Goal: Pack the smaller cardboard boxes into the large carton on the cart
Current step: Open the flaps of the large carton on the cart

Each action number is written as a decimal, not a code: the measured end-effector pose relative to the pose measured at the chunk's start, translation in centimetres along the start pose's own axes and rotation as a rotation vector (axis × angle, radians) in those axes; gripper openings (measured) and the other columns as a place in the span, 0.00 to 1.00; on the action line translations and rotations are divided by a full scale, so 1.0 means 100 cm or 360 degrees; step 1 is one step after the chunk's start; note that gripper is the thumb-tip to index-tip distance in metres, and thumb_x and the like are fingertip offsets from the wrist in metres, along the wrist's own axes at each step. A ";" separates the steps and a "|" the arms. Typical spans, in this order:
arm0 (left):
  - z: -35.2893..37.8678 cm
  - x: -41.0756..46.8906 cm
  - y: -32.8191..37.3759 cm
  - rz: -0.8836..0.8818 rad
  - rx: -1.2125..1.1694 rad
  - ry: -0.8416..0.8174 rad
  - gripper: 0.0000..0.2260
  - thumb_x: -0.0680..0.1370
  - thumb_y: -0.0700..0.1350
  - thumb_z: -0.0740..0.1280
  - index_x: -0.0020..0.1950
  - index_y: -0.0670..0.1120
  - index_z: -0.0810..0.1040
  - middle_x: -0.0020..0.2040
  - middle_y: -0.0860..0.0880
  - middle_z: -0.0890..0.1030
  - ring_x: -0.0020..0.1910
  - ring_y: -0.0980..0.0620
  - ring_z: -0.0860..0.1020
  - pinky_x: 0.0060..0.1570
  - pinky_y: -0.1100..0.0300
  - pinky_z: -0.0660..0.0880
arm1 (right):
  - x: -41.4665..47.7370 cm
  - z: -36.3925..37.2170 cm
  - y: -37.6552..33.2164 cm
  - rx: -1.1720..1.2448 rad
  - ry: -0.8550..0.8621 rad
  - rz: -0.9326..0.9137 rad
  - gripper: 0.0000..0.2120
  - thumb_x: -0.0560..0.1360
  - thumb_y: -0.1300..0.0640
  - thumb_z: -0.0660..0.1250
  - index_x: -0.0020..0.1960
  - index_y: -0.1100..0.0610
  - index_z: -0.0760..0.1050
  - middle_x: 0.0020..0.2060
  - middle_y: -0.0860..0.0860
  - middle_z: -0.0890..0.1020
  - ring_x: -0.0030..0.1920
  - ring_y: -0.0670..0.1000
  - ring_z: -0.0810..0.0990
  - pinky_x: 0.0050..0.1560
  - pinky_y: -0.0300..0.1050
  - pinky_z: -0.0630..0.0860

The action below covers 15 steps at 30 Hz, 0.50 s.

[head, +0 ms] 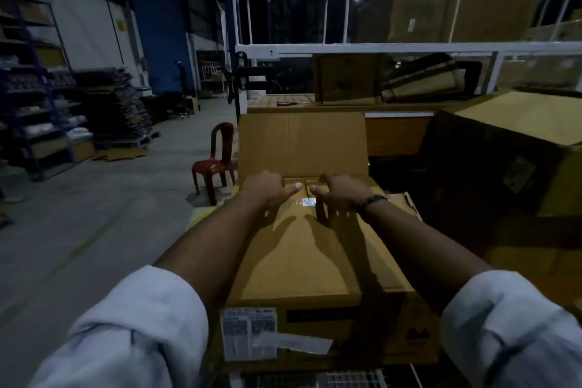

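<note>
**Cardboard carton, large, 2 hands at flap edge**

Item 1: large carton (352, 327), brown, centre foreground, standing on a wire-mesh cart (349, 379) at the bottom edge. Far flap (302, 142) stands upright; near flap (315, 255) lies folded flat over the top. White printed label (248, 337) on the front wall, lower left, with a loose paper strip across it.

Item 2: left hand (264, 190) and right hand (343, 195), side by side at the near flap's far edge. Thumbs lie on top, pointing at each other; fingers curl over the edge, gripping it. Dark wristband (373, 199) on the right wrist.

Item 3: tan surface with 1 seam (304, 183) in the opening between the hands; whether it is smaller boxes cannot be told.

Surroundings: red plastic chair (217, 161) left of the carton; more cartons (519, 123) right; white rack (378, 48) behind.
</note>
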<state>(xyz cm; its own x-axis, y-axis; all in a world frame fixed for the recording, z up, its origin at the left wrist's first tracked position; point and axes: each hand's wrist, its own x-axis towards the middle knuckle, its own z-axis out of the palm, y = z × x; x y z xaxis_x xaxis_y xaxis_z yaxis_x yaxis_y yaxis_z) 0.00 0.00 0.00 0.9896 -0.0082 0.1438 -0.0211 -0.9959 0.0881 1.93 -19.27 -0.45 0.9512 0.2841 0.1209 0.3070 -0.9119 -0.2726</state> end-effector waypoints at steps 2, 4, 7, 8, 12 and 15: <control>0.006 -0.001 -0.001 0.0001 0.0073 -0.0048 0.32 0.82 0.70 0.52 0.60 0.46 0.81 0.49 0.48 0.81 0.49 0.48 0.80 0.52 0.50 0.79 | -0.003 0.003 0.000 -0.0079 -0.0107 0.0014 0.26 0.83 0.36 0.56 0.65 0.56 0.76 0.59 0.55 0.81 0.56 0.55 0.79 0.52 0.52 0.77; 0.010 -0.001 0.000 0.0010 0.0041 -0.0063 0.31 0.82 0.69 0.53 0.58 0.45 0.82 0.46 0.48 0.81 0.47 0.49 0.80 0.53 0.49 0.79 | -0.006 0.005 0.002 -0.0089 -0.0164 0.0017 0.24 0.84 0.38 0.56 0.60 0.56 0.78 0.52 0.53 0.82 0.51 0.53 0.79 0.47 0.50 0.75; 0.001 0.001 0.001 0.0012 0.0012 -0.0034 0.28 0.82 0.68 0.56 0.58 0.45 0.80 0.47 0.47 0.81 0.47 0.49 0.80 0.54 0.48 0.80 | -0.003 -0.002 0.003 -0.0029 -0.0120 0.0008 0.22 0.84 0.38 0.56 0.57 0.55 0.78 0.49 0.52 0.83 0.48 0.52 0.81 0.51 0.51 0.80; -0.005 0.001 0.002 0.0010 0.0035 -0.0017 0.27 0.82 0.67 0.56 0.58 0.45 0.80 0.48 0.47 0.81 0.48 0.49 0.80 0.54 0.48 0.80 | -0.003 -0.007 0.003 -0.0005 -0.0108 0.0018 0.22 0.84 0.38 0.57 0.57 0.55 0.79 0.48 0.52 0.83 0.48 0.52 0.82 0.53 0.52 0.81; -0.022 0.002 0.007 0.0038 0.0029 -0.0001 0.24 0.83 0.65 0.57 0.56 0.46 0.80 0.45 0.48 0.80 0.45 0.50 0.80 0.52 0.49 0.81 | -0.010 -0.021 0.001 0.0019 -0.0067 -0.0020 0.19 0.84 0.40 0.58 0.58 0.54 0.77 0.47 0.51 0.82 0.47 0.51 0.82 0.51 0.49 0.81; -0.031 -0.003 0.013 0.0045 0.0025 0.0033 0.23 0.84 0.64 0.57 0.56 0.47 0.80 0.45 0.48 0.80 0.44 0.50 0.80 0.52 0.50 0.81 | -0.018 -0.029 0.000 -0.0071 0.0023 -0.0082 0.18 0.84 0.40 0.58 0.61 0.53 0.76 0.50 0.52 0.81 0.49 0.51 0.81 0.53 0.51 0.81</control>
<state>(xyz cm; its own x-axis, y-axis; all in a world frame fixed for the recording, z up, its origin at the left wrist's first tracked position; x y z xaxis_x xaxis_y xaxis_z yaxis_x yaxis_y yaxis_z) -0.72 -0.98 3.10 0.9855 -0.0347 0.1662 -0.0467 -0.9966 0.0682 0.17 -20.67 2.09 0.9335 0.3268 0.1474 0.3532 -0.9087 -0.2227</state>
